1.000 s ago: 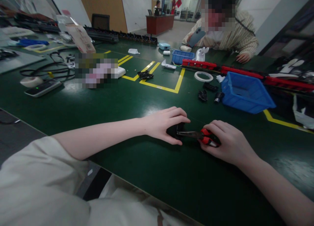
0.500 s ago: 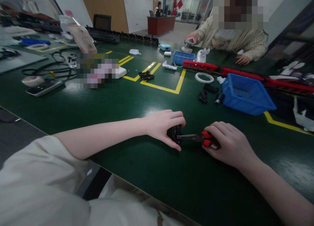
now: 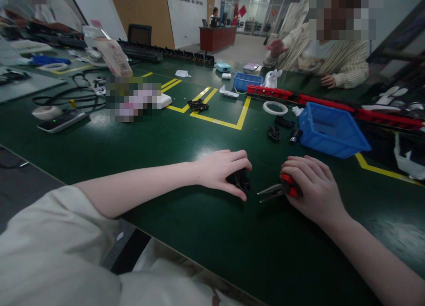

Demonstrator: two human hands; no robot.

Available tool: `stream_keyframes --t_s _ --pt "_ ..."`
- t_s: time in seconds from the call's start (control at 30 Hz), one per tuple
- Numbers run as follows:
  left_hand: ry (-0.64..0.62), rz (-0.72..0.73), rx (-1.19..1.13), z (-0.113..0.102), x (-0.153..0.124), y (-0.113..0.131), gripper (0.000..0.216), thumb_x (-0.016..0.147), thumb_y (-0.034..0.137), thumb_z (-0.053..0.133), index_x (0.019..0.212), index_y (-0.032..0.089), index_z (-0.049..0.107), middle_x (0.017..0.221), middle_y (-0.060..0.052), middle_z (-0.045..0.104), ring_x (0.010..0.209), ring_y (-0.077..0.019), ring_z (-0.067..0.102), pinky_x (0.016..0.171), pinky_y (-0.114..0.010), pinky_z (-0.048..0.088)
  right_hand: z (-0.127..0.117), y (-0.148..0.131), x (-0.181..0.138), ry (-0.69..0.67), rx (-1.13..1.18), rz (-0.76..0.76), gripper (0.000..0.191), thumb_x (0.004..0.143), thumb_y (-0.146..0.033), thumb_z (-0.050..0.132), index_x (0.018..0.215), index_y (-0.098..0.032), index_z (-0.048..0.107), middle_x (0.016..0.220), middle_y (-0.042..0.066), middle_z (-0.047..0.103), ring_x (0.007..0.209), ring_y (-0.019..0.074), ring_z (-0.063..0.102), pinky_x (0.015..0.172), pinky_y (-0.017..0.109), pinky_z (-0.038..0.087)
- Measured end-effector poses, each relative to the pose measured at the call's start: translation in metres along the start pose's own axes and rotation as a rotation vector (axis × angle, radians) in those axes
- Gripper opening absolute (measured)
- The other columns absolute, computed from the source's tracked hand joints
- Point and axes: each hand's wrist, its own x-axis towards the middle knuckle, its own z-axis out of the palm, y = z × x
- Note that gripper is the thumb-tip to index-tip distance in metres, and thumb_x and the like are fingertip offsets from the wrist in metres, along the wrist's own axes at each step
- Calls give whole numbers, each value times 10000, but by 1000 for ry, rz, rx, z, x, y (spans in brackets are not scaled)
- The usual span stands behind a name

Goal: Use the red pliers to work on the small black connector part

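Observation:
My left hand [image 3: 223, 171] grips a small black part [image 3: 241, 180] low over the green tabletop [image 3: 199, 235], thumb on the near side and fingers on the far side. What exactly the part is, I cannot make out. Red-handled needle-nose pliers [image 3: 274, 191] are in my right hand [image 3: 314, 188], its fingers wrapped round the handles. The jaws point left and stand apart, a short gap away from the black part, with nothing between them.
Right of centre stand a blue bin [image 3: 332, 131], black pieces [image 3: 274, 133] and a white tape roll [image 3: 275, 107]. Red strips [image 3: 325, 102] lie behind. Several black pieces [image 3: 198, 105] lie by yellow tape. At left is a phone-like device [image 3: 63, 121]. A person [image 3: 315, 58] sits across.
The pliers have come away from the black part to the right, and their jaws have spread. My left hand has barely moved. Across the table, the person's raised hand has let go of an object.

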Motion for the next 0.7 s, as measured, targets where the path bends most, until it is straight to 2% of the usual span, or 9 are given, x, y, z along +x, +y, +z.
stream_keyframes --t_s 0.2,0.33,0.57,0.7 --pt "-64 17 17 0 0 2 591 837 569 546 1229 133 467 1155 -135 525 954 -228 563 807 -322 431 2 3 -3 -18 66 22 276 763 -99 525 1021 -198 531 1085 121 642 1163 325 538 998 582 383" --pt "-72 11 24 -2 0 3 537 809 568 583 1138 146 534 1105 -100 548 938 -204 565 782 -297 420 1 3 -3 -17 73 9 290 769 -92 529 1039 -197 519 1117 125 646 1199 321 517 1040 612 328" --pt "-103 43 177 0 6 11 384 818 554 541 848 173 581 836 -17 612 706 -145 566 635 -275 358 0 2 1 48 139 51 289 763 -65 507 1008 -215 536 985 68 674 1059 243 605 1026 545 383" --pt "-124 30 157 5 13 17 385 799 560 553 836 177 548 759 11 617 547 -110 516 548 -255 341 0 1 0 79 156 93 242 768 -91 497 966 -214 563 916 58 670 984 221 614 1007 523 405"
